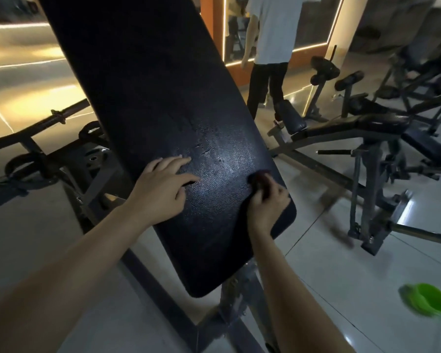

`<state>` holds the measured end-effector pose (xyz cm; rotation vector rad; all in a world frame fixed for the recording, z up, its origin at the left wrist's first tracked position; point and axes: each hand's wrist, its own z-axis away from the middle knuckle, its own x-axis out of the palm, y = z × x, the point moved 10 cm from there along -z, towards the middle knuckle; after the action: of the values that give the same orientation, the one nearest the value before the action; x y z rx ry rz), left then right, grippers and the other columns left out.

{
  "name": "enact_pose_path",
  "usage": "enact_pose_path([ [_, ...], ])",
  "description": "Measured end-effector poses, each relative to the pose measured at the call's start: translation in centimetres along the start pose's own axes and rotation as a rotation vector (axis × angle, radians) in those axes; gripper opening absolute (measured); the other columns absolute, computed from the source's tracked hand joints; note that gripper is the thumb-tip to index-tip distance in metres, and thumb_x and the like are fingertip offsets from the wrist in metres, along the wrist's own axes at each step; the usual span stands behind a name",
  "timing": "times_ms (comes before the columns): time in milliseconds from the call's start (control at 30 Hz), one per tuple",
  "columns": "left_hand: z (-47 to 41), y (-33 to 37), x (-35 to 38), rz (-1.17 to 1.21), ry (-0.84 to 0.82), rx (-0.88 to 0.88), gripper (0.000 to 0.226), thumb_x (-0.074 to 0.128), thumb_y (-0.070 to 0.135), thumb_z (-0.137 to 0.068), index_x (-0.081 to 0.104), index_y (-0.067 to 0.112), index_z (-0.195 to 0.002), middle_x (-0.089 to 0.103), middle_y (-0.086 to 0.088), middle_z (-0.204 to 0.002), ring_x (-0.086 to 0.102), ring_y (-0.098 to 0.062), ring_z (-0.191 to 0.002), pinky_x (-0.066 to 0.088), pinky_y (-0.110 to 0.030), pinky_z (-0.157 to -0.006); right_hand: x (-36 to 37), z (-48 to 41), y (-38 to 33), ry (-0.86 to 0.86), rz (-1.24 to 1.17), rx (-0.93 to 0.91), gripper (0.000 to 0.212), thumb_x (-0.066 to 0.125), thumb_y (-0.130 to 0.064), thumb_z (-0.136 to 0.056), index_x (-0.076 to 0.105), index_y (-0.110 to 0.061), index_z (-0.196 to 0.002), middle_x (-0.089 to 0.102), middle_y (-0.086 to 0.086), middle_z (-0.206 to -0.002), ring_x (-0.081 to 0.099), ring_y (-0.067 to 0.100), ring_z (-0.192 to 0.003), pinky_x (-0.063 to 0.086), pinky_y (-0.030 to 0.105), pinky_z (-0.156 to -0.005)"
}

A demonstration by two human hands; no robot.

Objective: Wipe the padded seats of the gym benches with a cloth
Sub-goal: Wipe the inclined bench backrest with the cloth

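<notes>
Right grip (267, 202) was clenched round a dark cloth (261, 178), pressing it against the near right edge of the padded seat (163, 85). The left grip (163, 182) lay released with fingers spread flat on the pad, probably to steady the tilted board against the rubbing. A sheen between the two suggested that patch was damp, and the long upper stretch looked not yet wiped. Glossy floor tiles (341, 263) lay beneath. Other benches (367, 123) stood to the right, a person (270, 34) stood beyond them, and a green bowl (427, 300) sat on the floor nearby.
</notes>
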<state>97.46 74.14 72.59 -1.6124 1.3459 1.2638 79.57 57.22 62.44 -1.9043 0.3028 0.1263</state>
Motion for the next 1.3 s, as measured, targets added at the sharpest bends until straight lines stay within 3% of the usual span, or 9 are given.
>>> enact_pose_path([
  [100,0.1,-0.5,-0.1,0.007,-0.006,0.001,0.044,0.054,0.015,-0.090,0.060,0.029,-0.131,0.037,-0.001,-0.154,0.027,-0.020,-0.145,0.020,-0.044,-0.118,0.0,-3.1,0.9,0.093,0.023,0.188,0.038,0.058,-0.008,-0.091,0.064,-0.008,-0.129,0.054,0.026,-0.115,0.047,0.041,-0.114,0.026,0.031,-0.097],
  [167,0.3,-1.1,-0.3,0.019,0.000,-0.010,0.045,0.054,0.013,-0.090,0.059,0.026,-0.133,0.038,-0.002,-0.154,0.027,-0.021,-0.144,0.029,-0.048,-0.115,0.8,-2.9,0.0,0.070,0.017,0.151,0.037,0.058,-0.008,-0.091,0.065,-0.010,-0.128,0.055,0.024,-0.114,0.046,0.038,-0.114,0.027,0.028,-0.096],
  [400,-0.2,-1.5,-1.6,0.049,0.062,-0.102,0.049,0.038,0.019,-0.091,0.055,0.023,-0.137,0.047,0.001,-0.147,0.040,-0.022,-0.133,0.036,-0.044,-0.104,3.7,5.9,-6.9,-0.257,-0.053,-0.333,0.030,0.068,-0.013,-0.091,0.069,-0.017,-0.122,0.054,0.003,-0.104,0.042,0.012,-0.098,0.030,0.010,-0.088],
  [533,-1.5,-1.7,-2.9,0.160,0.080,-0.197,0.051,0.033,0.021,-0.092,0.055,0.023,-0.138,0.049,0.002,-0.145,0.046,-0.024,-0.127,0.039,-0.044,-0.105,4.5,13.7,-9.4,-0.478,-0.119,-0.578,0.037,0.066,-0.007,-0.090,0.067,-0.018,-0.125,0.058,0.008,-0.110,0.049,0.021,-0.101,0.032,0.014,-0.096],
  [633,-2.4,-1.7,-3.5,0.216,0.039,-0.243,0.047,0.038,0.010,-0.097,0.052,0.025,-0.140,0.047,0.004,-0.145,0.044,-0.022,-0.126,0.040,-0.039,-0.103,4.2,18.5,-9.6,-0.616,-0.140,-0.762,0.038,0.064,-0.006,-0.091,0.064,-0.018,-0.127,0.056,0.009,-0.117,0.048,0.025,-0.097,0.046,0.028,-0.087],
  [833,-2.4,-2.2,-4.6,0.320,-0.058,-0.312,0.044,0.036,0.010,-0.100,0.054,0.023,-0.138,0.050,-0.001,-0.139,0.055,-0.027,-0.110,0.032,-0.020,-0.076,4.8,17.5,-13.1,-0.700,-0.109,-0.958,0.030,0.056,-0.015,-0.097,0.067,-0.013,-0.124,0.057,0.010,-0.114,0.046,0.026,-0.095,0.046,0.033,-0.083],
  [1033,-1.3,-3.5,-5.6,0.307,-0.072,-0.318,0.039,0.038,0.016,-0.101,0.056,0.024,-0.134,0.053,-0.003,-0.136,0.051,-0.020,-0.123,0.041,-0.035,-0.102,10.9,13.3,-21.6,-0.662,-0.014,-1.103,0.034,0.048,-0.012,-0.091,0.066,0.008,-0.111,0.062,0.030,-0.111,0.044,0.037,-0.102,0.053,0.040,-0.067],
  [1200,1.1,-3.5,-3.9,0.226,-0.087,-0.254,0.036,0.043,0.029,-0.102,0.057,0.022,-0.135,0.052,-0.001,-0.141,0.038,-0.019,-0.136,0.033,-0.036,-0.110,9.0,16.1,-17.9,-0.796,0.001,-1.182,0.029,0.054,-0.012,-0.091,0.070,-0.006,-0.115,0.059,0.023,-0.122,0.047,0.040,-0.099,0.053,0.042,-0.073],
  [1300,2.1,-3.2,-3.0,0.217,-0.070,-0.213,0.036,0.044,0.029,-0.102,0.058,0.022,-0.134,0.043,-0.001,-0.150,0.025,-0.018,-0.145,0.026,-0.041,-0.116,7.1,19.3,-14.9,-0.921,0.040,-1.276,0.030,0.064,-0.002,-0.084,0.073,-0.011,-0.111,0.062,0.015,-0.111,0.045,0.032,-0.091,0.050,0.041,-0.068],
])
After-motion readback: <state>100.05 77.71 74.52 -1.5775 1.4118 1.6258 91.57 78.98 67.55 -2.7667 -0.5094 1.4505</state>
